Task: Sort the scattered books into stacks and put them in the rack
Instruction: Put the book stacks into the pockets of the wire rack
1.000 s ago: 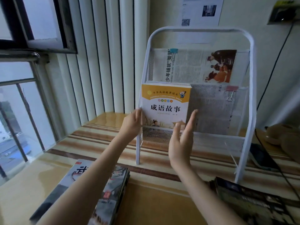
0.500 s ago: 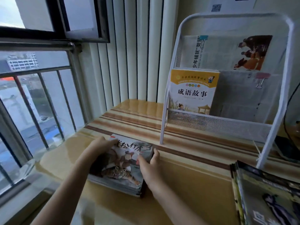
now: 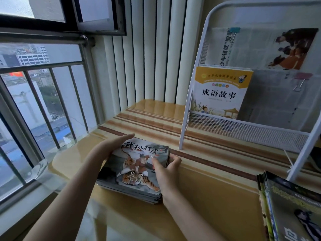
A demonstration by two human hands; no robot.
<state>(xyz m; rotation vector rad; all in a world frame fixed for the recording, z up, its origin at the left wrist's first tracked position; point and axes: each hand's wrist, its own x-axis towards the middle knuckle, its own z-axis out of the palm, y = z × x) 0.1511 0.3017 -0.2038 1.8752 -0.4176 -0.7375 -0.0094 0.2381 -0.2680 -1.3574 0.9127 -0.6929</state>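
A stack of thin books with a tiger cover [image 3: 133, 171] lies on the yellow table [image 3: 208, 197]. My left hand [image 3: 112, 145] presses its straight fingers against the stack's left edge. My right hand [image 3: 166, 169] grips the right edge, thumb on the cover and fingers curled round the side. A white wire rack [image 3: 189, 108] stands at the back right, with an orange-and-white book stack [image 3: 220, 93] upright in its lower left pocket. Another book stack with dark green covers [image 3: 291, 209] lies at the lower right.
Newspapers held by binder clips [image 3: 260, 47] fill the rack's upper tier and the lower pocket behind the books. A barred window [image 3: 41, 94] runs along the left. White vertical slats [image 3: 147, 49] stand behind the table.
My hands left the orange-and-white books in the rack and came down to the tiger stack. My left hand has since shifted along its left edge and my right hand has closed on its right edge.
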